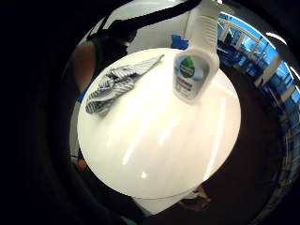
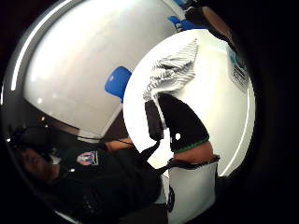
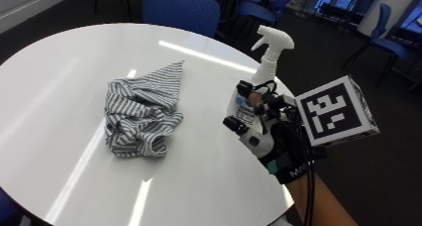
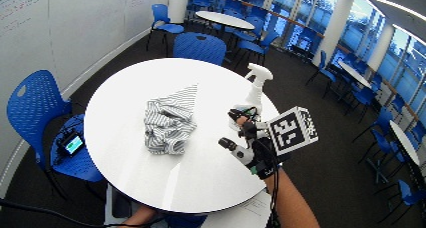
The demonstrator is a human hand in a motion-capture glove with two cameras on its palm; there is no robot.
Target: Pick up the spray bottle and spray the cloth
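One round table [image 3: 59, 72], white and glossy, streaked with reflected ceiling light, largest thing in view. Ringed by blue plastic chairs [image 4: 33, 105], perforated backs, one close at the far edge, one beside the near wall side. On the tabletop, toward the middle, a striped cloth [image 3: 141, 112]: soft grey-and-white fabric, crumpled into folds at one end, drawn out to a flat pointed corner at the other. Well apart from the cloth, near the table's edge, a spray bottle [image 3: 267, 70]: upright, white plastic, narrow ribbed neck, angular trigger head with the nozzle facing away from the hand, flattened body with a printed label showing a green leaf-shaped mark in the little-finger-side palm view [image 1: 194, 70]. Standing on the table by all appearances, though its base hidden behind the hand in the outside view. Right hand [image 3: 270, 132], black-gloved, raised just beside the bottle's lower body, palm turned toward it. Fingers [image 3: 254, 94] reaching up against the label area, possibly touching; cannot tell whether curled round the bottle or merely laid near it, since the outside view shows only the back of the glove. Thumb [image 2: 180, 119], dark and rounded, extended over the white tabletop in the thumb-side palm view, pointing toward the cloth.
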